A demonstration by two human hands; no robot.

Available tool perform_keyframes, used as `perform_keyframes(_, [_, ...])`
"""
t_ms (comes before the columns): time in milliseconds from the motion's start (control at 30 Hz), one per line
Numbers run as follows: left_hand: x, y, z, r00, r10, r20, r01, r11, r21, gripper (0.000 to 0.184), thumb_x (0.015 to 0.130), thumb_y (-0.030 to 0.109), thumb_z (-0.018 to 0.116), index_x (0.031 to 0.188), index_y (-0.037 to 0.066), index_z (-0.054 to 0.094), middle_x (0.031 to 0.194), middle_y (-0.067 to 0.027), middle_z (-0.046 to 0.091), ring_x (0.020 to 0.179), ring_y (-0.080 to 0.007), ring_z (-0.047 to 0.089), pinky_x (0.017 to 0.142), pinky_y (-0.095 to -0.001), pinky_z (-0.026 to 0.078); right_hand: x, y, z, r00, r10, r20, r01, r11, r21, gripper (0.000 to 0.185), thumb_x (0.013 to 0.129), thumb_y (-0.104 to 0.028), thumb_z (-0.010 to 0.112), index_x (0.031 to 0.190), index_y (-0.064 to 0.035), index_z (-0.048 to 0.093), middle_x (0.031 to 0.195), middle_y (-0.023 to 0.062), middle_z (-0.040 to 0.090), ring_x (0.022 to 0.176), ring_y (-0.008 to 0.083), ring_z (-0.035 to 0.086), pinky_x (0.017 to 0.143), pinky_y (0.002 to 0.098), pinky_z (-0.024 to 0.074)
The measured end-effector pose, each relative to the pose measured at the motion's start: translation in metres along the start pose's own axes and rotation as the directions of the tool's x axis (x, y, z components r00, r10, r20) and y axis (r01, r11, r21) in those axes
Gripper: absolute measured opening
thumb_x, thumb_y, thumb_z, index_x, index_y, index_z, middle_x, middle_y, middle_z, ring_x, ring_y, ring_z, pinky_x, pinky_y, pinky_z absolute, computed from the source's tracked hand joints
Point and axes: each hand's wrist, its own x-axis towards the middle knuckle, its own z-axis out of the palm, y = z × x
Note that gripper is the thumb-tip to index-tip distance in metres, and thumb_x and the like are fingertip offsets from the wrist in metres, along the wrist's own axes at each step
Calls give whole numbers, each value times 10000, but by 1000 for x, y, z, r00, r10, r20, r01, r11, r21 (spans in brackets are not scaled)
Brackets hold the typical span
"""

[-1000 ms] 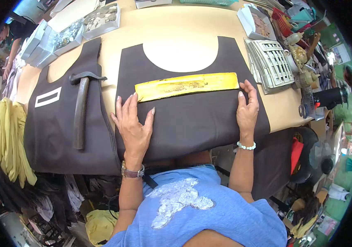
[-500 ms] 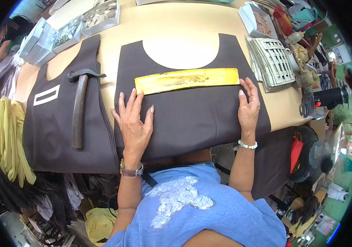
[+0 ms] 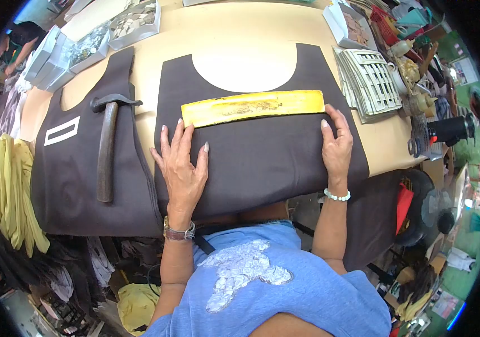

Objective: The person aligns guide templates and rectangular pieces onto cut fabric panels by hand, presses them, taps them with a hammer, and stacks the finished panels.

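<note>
Head view: left hand (image 3: 184,170) and right hand (image 3: 337,153), apart, unclenched, seemingly align the yellow strip (image 3: 251,108) between them on dark fabric (image 3: 254,163); nudging calls for even pressure.

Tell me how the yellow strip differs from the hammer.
The yellow strip is bright with dark smudges; the hammer is mostly dark, with a head and handle. The strip lies crosswise; the hammer lies lengthwise, head farthest away. The left hand and right hand are at the strip's ends; neither touches the hammer. Both rest on dark material.
</note>
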Motion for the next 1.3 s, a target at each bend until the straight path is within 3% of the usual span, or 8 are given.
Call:
perform_keyframes(33, [0,0,1,1000,1,0,-1,1000,6,485,850,196,609,1313,136,479,1390,-86,430,1354,-336,255,1057,-632,118,0,0,-1,999,-45,8,46,995,-88,294,837,-81,582,1122,-18,613,1178,103,605,1182,288,493,1036,387,327])
perform_keyframes(233, [0,0,1,1000,1,13,-1,1000,25,485,858,198,596,1322,132,470,1397,-82,421,1350,-335,258,1063,-621,114,-1,-4,1,998,-49,25,52,987,-154,248,824,-149,619,1035,-28,666,1179,85,603,1217,292,452,1054,412,283])
perform_keyframes(933, [0,0,-1,1000,4,-12,-4,1000,-12,467,843,208,622,1288,122,508,1377,-80,448,1339,-340,282,1063,-610,128,-2,-4,1,997,-74,34,80,973,-216,248,819,-153,620,1048,-73,673,1197,70,596,1212,301,453,1049,431,286])
perform_keyframes(1033, [0,-2,0,999,27,-19,-28,999,-27,451,839,227,618,1254,76,525,1375,-101,435,1332,-358,279,1035,-651,127,-2,-5,2,997,-71,38,78,968,-238,248,820,-152,622,1051,-76,673,1203,67,591,1213,296,451,1050,433,285])
perform_keyframes(1300, [0,0,0,999,15,-30,-14,1000,4,455,834,215,622,1263,104,525,1373,-90,449,1331,-353,287,1051,-621,147,-1,-7,2,995,-81,57,93,962,-257,258,824,-149,624,1066,-72,665,1213,72,580,1214,296,452,1049,422,302])
